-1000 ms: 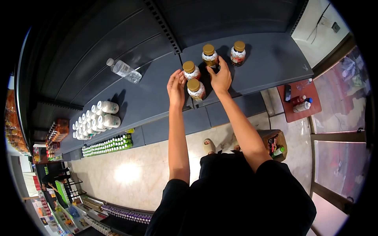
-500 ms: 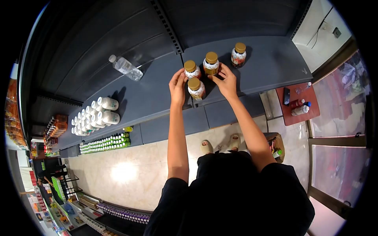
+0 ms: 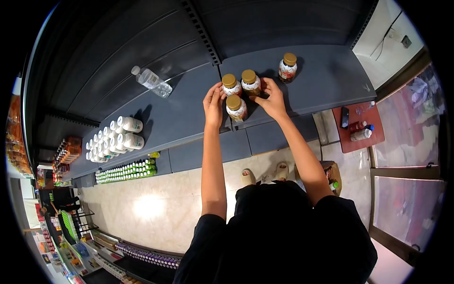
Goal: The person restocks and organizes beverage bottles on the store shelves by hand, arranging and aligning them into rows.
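Three gold-capped jars (image 3: 236,110) stand upright on the shelf (image 3: 331,87), betw. the L & R fingers; a 4th jar (image 3: 287,72) stands apart, beyond the R fingers. L hand (image 3: 214,105): fingers curve close beside the trio's leftmost. R hand (image 3: 274,102): thumb & fingers apart, at the trio's rightmost. Can't tell if either actually clamps on. Prob. light-to-mid wt., stiff walls, smooth so maybe slippery; not v. fragile, I'd guess. Best hold: round the body below the cap, thumb opp. fingers.
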`<state>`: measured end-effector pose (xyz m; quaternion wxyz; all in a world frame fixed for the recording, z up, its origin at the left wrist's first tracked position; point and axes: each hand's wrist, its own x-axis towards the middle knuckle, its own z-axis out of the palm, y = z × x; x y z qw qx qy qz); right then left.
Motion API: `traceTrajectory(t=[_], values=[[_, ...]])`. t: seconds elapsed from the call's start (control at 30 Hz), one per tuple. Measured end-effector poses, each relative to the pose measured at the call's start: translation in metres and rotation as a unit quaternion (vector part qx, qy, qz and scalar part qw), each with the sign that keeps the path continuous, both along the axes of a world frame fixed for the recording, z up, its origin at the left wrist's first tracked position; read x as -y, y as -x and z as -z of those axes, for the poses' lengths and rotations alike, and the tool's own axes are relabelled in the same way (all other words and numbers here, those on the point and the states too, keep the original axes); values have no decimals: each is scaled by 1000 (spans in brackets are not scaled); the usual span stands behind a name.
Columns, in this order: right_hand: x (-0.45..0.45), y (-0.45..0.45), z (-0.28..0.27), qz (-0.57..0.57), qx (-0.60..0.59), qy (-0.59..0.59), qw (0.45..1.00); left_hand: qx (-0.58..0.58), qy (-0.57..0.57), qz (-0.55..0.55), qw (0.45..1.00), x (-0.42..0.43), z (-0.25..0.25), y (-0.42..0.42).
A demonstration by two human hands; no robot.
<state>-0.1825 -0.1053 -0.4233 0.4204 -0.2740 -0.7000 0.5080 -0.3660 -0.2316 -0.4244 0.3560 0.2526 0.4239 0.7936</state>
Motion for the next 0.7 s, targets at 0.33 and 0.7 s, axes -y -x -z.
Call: traceTrajectory(t=[0.33,0.7], values=[[4,-1,-3,27,37,-40,998,4,1,0,1000,1,-2,0],[11,-4,-4,77,-107,-55,990,16,-15,-32,999,0,3,2]])
